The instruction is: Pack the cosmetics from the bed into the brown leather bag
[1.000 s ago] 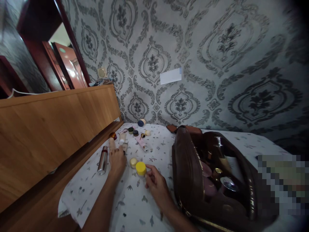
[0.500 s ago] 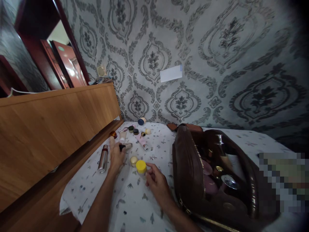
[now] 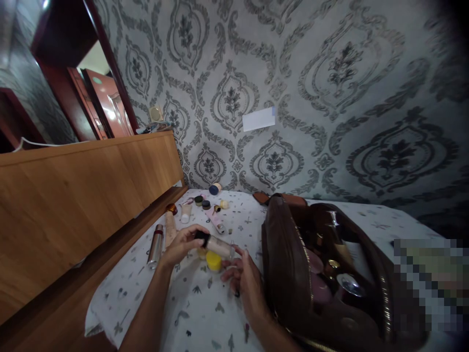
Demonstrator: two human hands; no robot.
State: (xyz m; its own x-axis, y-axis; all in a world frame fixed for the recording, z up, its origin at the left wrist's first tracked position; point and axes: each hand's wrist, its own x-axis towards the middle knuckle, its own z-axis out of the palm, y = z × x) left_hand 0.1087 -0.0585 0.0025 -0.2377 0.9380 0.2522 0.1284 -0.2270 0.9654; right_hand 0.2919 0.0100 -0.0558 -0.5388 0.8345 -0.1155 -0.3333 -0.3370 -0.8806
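Honestly, the black-capped bottle (image 3: 221, 248) at lower centre of the frame looks like the risky bit: the left hand (image 3: 183, 243) has it pinched only near the cap, fingers nearly closed, so its whole clear body sticks out sideways. The right hand (image 3: 247, 276) is half open with fingers loosely curled at the base end, and I can't tell whether it's actually gripping or just touching. If that pinch slipped, or the cap happened to be loose, I'd guess the bottle could drop onto the yellow-lidded jar (image 3: 213, 261) just below and knock it over. As for containers, the brown bag (image 3: 276, 254) at lower right is unzipped, with pink items (image 3: 319, 288), a gold-topped piece (image 3: 332, 266), a silver-topped piece (image 3: 351, 285) and a white tube (image 3: 357, 256) inside. It's pretty dark in there, so I may be missing stuff.
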